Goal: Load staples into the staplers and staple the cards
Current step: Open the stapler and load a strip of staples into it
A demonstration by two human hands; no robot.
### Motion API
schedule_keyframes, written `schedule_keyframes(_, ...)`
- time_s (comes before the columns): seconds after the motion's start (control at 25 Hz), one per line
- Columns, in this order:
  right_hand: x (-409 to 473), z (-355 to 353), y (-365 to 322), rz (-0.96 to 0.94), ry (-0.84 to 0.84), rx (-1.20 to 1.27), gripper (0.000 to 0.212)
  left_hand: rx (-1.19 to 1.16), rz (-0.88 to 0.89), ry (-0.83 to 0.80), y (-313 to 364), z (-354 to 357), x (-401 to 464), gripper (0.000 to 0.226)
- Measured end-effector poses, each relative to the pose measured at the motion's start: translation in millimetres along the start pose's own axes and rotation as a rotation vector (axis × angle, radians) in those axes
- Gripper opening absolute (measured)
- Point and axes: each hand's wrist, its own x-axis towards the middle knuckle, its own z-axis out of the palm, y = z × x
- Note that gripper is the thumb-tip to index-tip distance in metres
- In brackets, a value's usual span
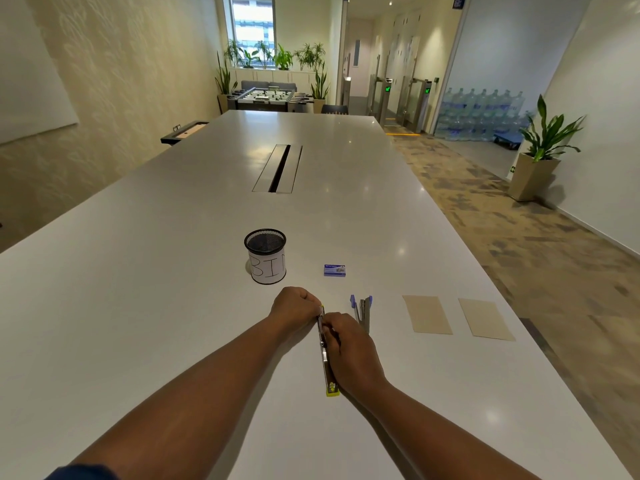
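Note:
A yellow stapler (326, 362) lies opened out flat and lengthwise on the white table (173, 271). My left hand (296, 308) is closed around its far end. My right hand (349, 348) rests along its right side with the fingers pinched at the metal staple channel. A blue stapler (363, 311) lies hinged open just to the right. Behind it sits a small blue box of staples (335, 270). Two tan cards (426, 314) (485, 319) lie flat further right. Whether staples sit in the yellow stapler is hidden by my fingers.
A black mesh cup labelled BIN (266, 256) stands behind my left hand. A cable slot (278, 168) runs down the table's middle. The table's right edge passes close to the far card, with carpeted floor and a potted plant (540, 150) beyond.

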Motion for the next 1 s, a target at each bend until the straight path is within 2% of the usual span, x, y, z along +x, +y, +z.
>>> schedule_keyframes(0.32, 4.5, 7.1, 4.2, 0.027, -0.006, -0.051, 0.017, -0.002, 0.018, -0.013, 0.6, 0.5, -5.8, 0.010)
schedule_keyframes(0.48, 5.6, 9.0, 6.0, 0.043, -0.010, -0.068, 0.022, -0.091, 0.056, -0.044, -3.3, -1.1, -11.6, 0.009)
schedule_keyframes(0.6, 6.0, 9.0, 5.3, 0.054, -0.015, -0.075, 0.017, -0.099, 0.073, -0.025, -3.9, 0.1, -14.9, 0.009)
schedule_keyframes(0.72, 5.5, 7.0, 3.8, 0.084, -0.012, -0.064, 0.013, -0.003, 0.121, 0.016, -3.1, 2.6, -16.1, 0.012)
schedule_keyframes(0.88, 0.6, 3.6, -1.5, 0.127, -0.004, -0.013, 0.035, 0.001, 0.141, 0.042, -4.9, 3.9, -17.6, 0.014)
schedule_keyframes(1.0, -1.9, 2.2, -5.9, 0.139, -0.027, -0.082, 0.048, -0.038, 0.146, 0.055, -7.5, 5.7, -20.6, 0.010)
